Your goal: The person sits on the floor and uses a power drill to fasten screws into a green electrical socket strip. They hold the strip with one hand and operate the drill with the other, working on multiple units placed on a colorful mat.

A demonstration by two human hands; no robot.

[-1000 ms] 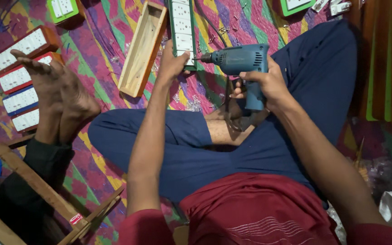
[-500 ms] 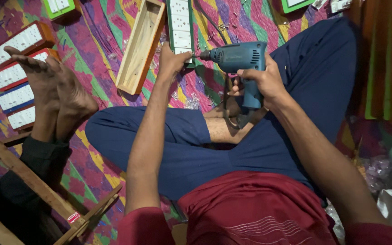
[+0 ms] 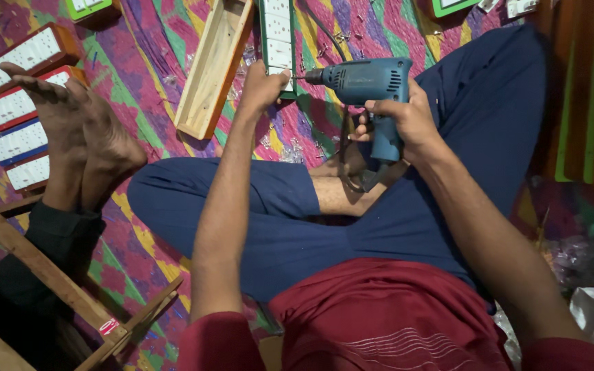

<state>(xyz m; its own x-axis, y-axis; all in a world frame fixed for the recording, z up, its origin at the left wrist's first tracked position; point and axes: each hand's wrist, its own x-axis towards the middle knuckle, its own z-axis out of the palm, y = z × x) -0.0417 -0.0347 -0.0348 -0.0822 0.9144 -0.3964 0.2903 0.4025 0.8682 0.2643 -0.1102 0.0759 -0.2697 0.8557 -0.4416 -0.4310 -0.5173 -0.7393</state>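
Right hand fingers closed around the handle of a blue electric drill, bit tip against the near end of a white-and-green socket strip on the patterned cloth, which the left hand clamps down with curled fingers, beside an empty wooden box.

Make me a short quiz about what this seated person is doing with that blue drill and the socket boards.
1. True or false: the right hand grips the blue drill.
2. What does the left hand press on? A) empty wooden box B) white socket strip C) cloth
3. Whose bare feet lie beside the red-framed boards?

Key: 1 true; 2 B, the white socket strip; 3 another person's.
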